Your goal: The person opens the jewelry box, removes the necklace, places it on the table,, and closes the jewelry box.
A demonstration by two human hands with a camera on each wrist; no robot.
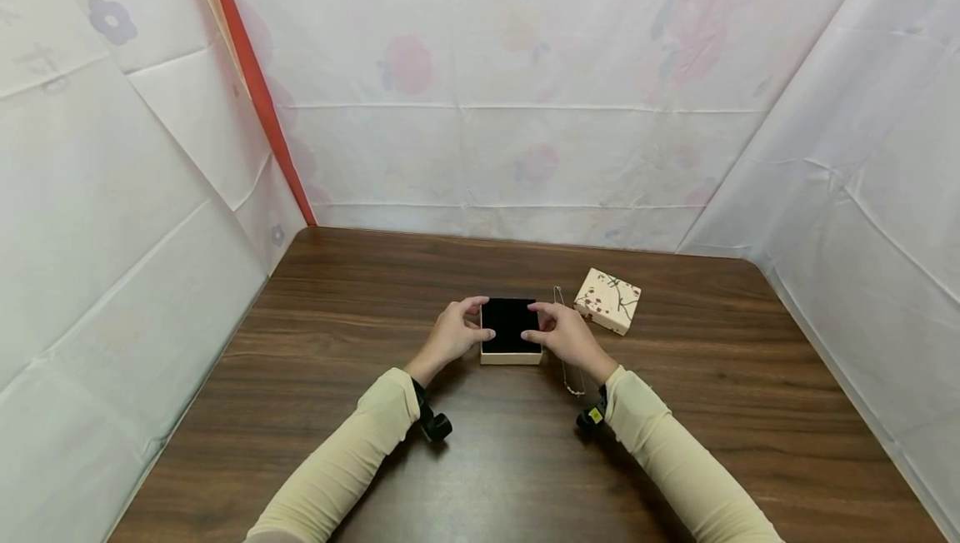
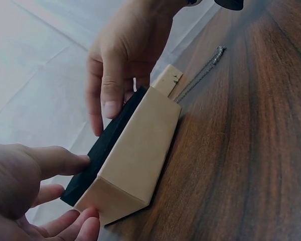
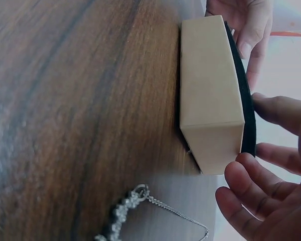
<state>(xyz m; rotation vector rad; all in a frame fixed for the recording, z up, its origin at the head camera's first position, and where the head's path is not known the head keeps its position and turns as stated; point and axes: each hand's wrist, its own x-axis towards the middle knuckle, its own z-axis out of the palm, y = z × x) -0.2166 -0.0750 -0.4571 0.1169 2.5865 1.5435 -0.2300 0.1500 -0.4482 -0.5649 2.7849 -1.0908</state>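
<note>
A black foam pad (image 1: 508,322) lies over the top of a small cream cardboard box (image 1: 512,358), its edges standing a little above the rim in both wrist views. My left hand (image 1: 452,331) holds the pad's left side, thumb on the black surface and other fingers along the edge and box wall. At the opposite side, my right hand (image 1: 570,336) grips the pad the same way, thumb on top. A silver chain necklace (image 3: 123,213) with a row of sparkling stones lies on the table beside the box, partly hidden under my right hand in the head view.
A cream box lid (image 1: 609,300) with a printed floral branch rests behind my right hand. The brown wood-grain table (image 1: 360,318) meets white patterned sheets (image 1: 487,110) at the back and sides. A red strip (image 1: 258,93) runs down the left corner.
</note>
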